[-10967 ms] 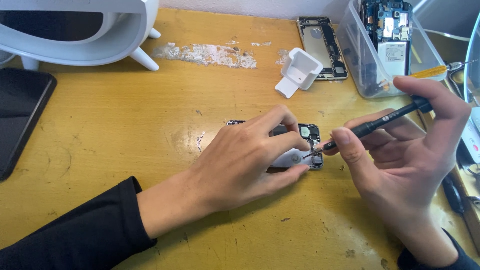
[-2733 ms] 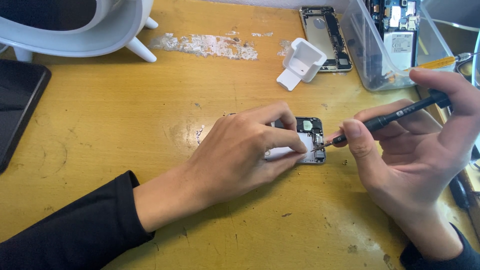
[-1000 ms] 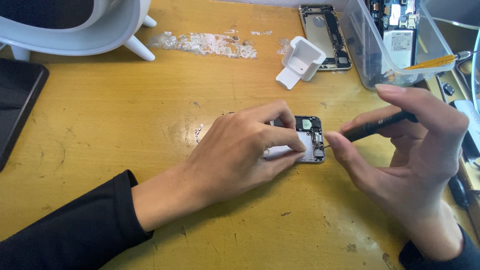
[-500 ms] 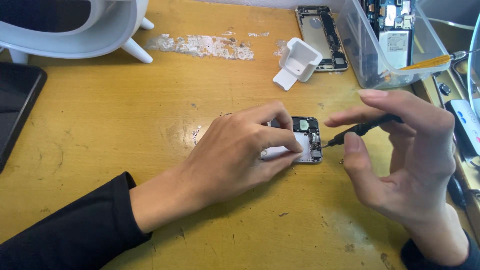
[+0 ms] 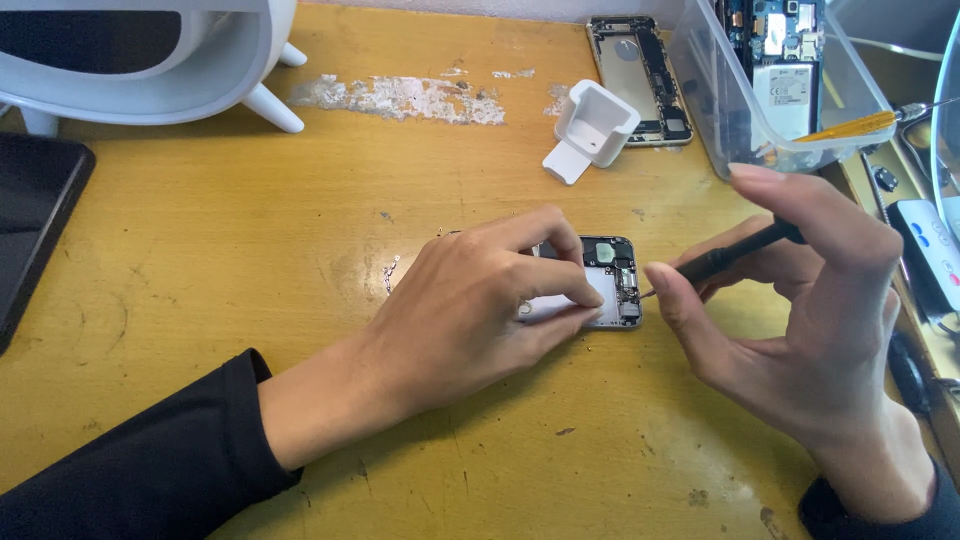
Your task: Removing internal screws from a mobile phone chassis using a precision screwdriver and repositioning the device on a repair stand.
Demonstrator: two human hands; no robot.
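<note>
The left hand [image 5: 470,305] lies flat over an opened silver phone body with its dark circuit parts exposed [image 5: 612,280], fingers spread and pressing down on it so that most of the case is covered; only the right end of the phone body shows past the fingertips; the phone body rests on the worn yellow wooden counter [image 5: 250,250], a little right of its middle; the right hand [image 5: 800,330] is closed around a slim black screwdriver [image 5: 735,252], pinching the shaft between thumb and fingers, with the forefinger arched over the top; the tool slants down to the left and its thin tip sits at the right edge of the phone body, whether quite touching I cannot tell; both wrists wear black sleeves; a small scrap of metal parts [image 5: 388,274] lies on the wood just left of the left hand; further back stand a small white plastic cradle [image 5: 590,128], a second stripped phone frame lying open [image 5: 640,66] beside it, and a clear plastic bin holding circuit boards [image 5: 775,90]; a white curved stand on short legs [image 5: 190,70] fills the far left corner, and a black flat slab [image 5: 35,210] lies at the left edge
</note>
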